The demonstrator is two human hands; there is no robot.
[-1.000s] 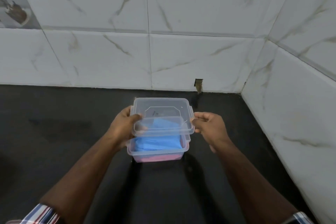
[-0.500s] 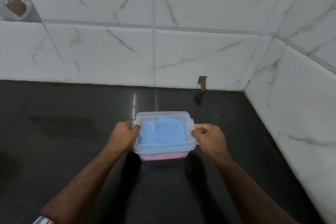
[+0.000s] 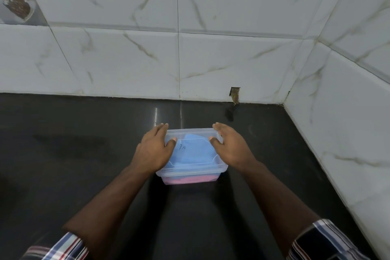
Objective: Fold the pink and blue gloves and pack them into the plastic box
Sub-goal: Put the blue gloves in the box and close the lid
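Observation:
A clear plastic box (image 3: 191,176) stands on the black counter with its clear lid (image 3: 193,165) lying on top. Through the plastic I see the folded blue glove (image 3: 194,151) above and the pink glove (image 3: 190,180) at the bottom. My left hand (image 3: 155,151) lies flat on the lid's left side, fingers spread and thumb on the lid. On the lid's right side rests my right hand (image 3: 230,146), also flat with fingers extended. Neither hand curls around anything.
The black counter (image 3: 73,154) runs back to a white marble-tiled wall (image 3: 126,59). A second tiled wall (image 3: 348,133) closes the right side, forming a corner. A small chipped hole (image 3: 234,94) sits at the back wall's base.
The lid came down from a tilted position onto the box. My hands left the lid's side edges and now lie flat on top of it.

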